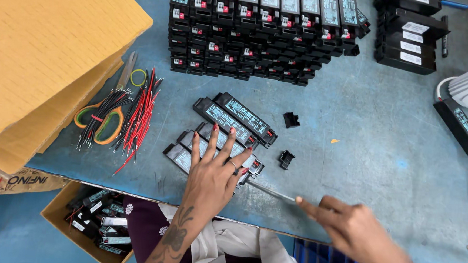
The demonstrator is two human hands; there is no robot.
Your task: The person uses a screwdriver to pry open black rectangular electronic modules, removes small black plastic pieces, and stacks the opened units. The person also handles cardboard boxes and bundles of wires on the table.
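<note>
Five L-hand (209,180) fingers splayed on modules (220,139)

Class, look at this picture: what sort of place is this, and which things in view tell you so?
Probably a small electronics assembly workshop. A big stack of identical black modules fills the blue bench, cut red and black wires lie beside scissors, and the left hand presses on loose modules while the right hand holds a thin tool.

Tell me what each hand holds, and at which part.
The right hand holds a thin metal tool by its near end; it is blurred. The left hand holds nothing: it lies flat, fingers spread, on the black modules.
</note>
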